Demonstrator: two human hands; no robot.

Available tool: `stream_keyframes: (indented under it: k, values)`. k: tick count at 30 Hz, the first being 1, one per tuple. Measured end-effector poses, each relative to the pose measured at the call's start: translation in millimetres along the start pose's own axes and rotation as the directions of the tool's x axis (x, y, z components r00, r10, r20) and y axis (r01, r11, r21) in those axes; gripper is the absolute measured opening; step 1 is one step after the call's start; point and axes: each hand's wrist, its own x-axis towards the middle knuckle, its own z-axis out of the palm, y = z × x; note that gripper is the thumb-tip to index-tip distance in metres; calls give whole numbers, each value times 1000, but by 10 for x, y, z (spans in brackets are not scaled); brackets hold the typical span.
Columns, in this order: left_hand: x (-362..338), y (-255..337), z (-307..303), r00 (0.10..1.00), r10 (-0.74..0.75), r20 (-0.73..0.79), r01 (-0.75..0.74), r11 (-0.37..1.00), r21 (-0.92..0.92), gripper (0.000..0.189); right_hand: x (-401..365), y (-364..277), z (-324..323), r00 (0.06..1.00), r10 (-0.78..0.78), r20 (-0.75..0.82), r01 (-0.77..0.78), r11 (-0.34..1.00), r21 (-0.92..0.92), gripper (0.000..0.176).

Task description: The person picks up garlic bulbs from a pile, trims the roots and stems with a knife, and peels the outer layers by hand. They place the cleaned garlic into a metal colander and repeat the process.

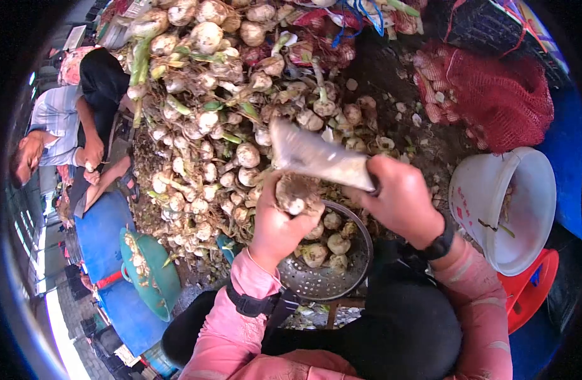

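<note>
My left hand is wrapped round a dirty garlic bulb, its dark root side facing up. A broad-bladed knife, smeared by motion, is gripped in my right hand; its blade passes just above the bulb. Under both hands, a perforated metal colander sits near my lap with several trimmed bulbs in it. Beyond my hands spreads a large heap of soiled garlic bulbs, some with green stems attached.
On the right stand a white bucket, a red basin and a red mesh bag of bulbs. A green basin with peelings lies at left by blue containers. Another person sits at far left, holding something small.
</note>
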Motion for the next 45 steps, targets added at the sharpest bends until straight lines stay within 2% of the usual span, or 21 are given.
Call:
stream_keyframes:
  k: [1,2,5,6,11,19,22,24,26,28,30,31,32,33,35,36,37,39,40,41,45]
  values:
    - [-9,17,-1,997,29,65,-28,999,-23,57,-23,14,78,994,-78,76,84,993,-85,27]
    - [67,42,-56,883,410,227,-465,827,316,60,-67,-5,149,983,-156,98,165,982,-87,27]
    - [-97,82,-48,994,-104,-35,109,974,197,63,-135,-51,154,937,-321,139,341,928,-153,31]
    - [3,-28,-90,977,212,-16,-178,859,480,56,-140,-56,164,938,-319,136,338,928,-154,31]
    - [-62,89,66,997,70,-39,-60,977,207,52,-136,-69,205,901,-404,158,418,907,-60,36]
    - [-1,-86,30,998,59,1,-57,954,296,56,-156,61,286,938,-316,142,323,946,-32,32]
    - [-42,-169,202,996,-88,-4,86,980,-181,60,-171,146,307,963,-254,88,253,967,21,32]
    - [99,-249,170,955,256,152,-289,918,270,59,-205,220,265,974,-217,66,212,975,65,28]
    - [358,-154,210,994,0,-109,15,990,137,37,-249,343,276,955,107,-277,-22,955,294,22]
    - [615,-239,140,958,-119,-263,60,974,-220,17,-140,567,-16,795,606,-22,-450,614,648,16]
    - [683,-66,314,978,172,-121,-178,983,-44,4,-207,844,127,711,702,54,-488,436,756,16]
    - [583,160,528,996,47,75,-42,997,-66,14,-220,829,204,623,777,91,-572,372,731,18]
    - [567,146,781,962,-67,264,204,821,-534,34,-234,851,308,530,839,123,-642,302,705,21]
    - [447,386,946,818,473,326,-488,872,-39,58,-375,942,512,912,403,-82,-36,277,960,29]
    - [611,407,915,761,553,339,-623,769,145,62,-61,426,-18,521,517,679,-153,-726,670,31]
    - [691,397,943,682,632,367,-731,609,308,66,-254,949,526,822,442,360,-420,44,906,24]
    - [779,295,945,961,273,40,-269,960,-71,54,-145,814,292,635,715,294,-745,464,479,25]
    - [1107,-65,621,989,39,-144,25,907,421,34,-179,970,452,765,643,39,-570,649,504,31]
    - [1307,-546,389,986,88,-139,46,666,744,42,-171,1002,501,807,588,-54,-534,764,362,33]
    - [1452,-871,238,982,86,-168,102,504,857,50,-72,711,197,689,695,205,-674,511,533,36]
    - [1657,-1069,207,996,-13,-90,91,270,959,55,-90,962,503,742,657,134,-616,589,523,39]
